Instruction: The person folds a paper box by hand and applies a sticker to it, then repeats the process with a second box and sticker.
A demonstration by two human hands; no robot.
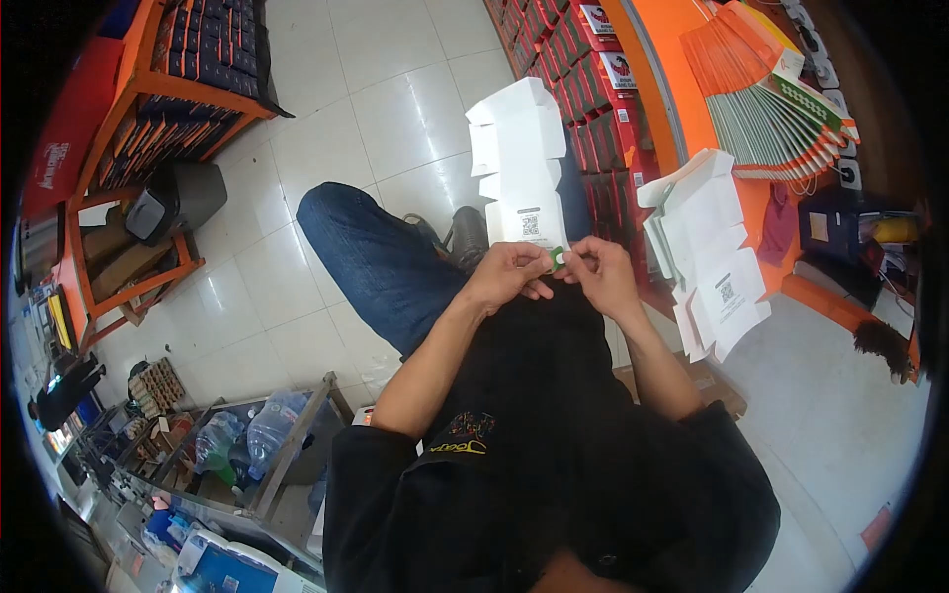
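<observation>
A flat, unfolded white carton (524, 168) with a printed QR code stretches away from me over my lap. My left hand (511, 273) pinches its near edge, thumb and fingers pressed together. Right beside it, my right hand (600, 275) grips the same end at the other corner. Between my fingertips shows a small green part (556, 259) at the carton's edge, partly hidden by the fingers. To the right, more unfolded white cartons (707, 252) with green outer sides lie overlapping at the edge of an orange table.
On the orange table (761, 212) a fanned stack of green-and-orange folded cartons (771, 119) lies. Red boxes (603, 128) are stacked beneath it. At left stand an orange shelf (188, 84) with dark boxes and a grey bin (183, 203). Plastic bottles (272, 430) fill a rack at lower left.
</observation>
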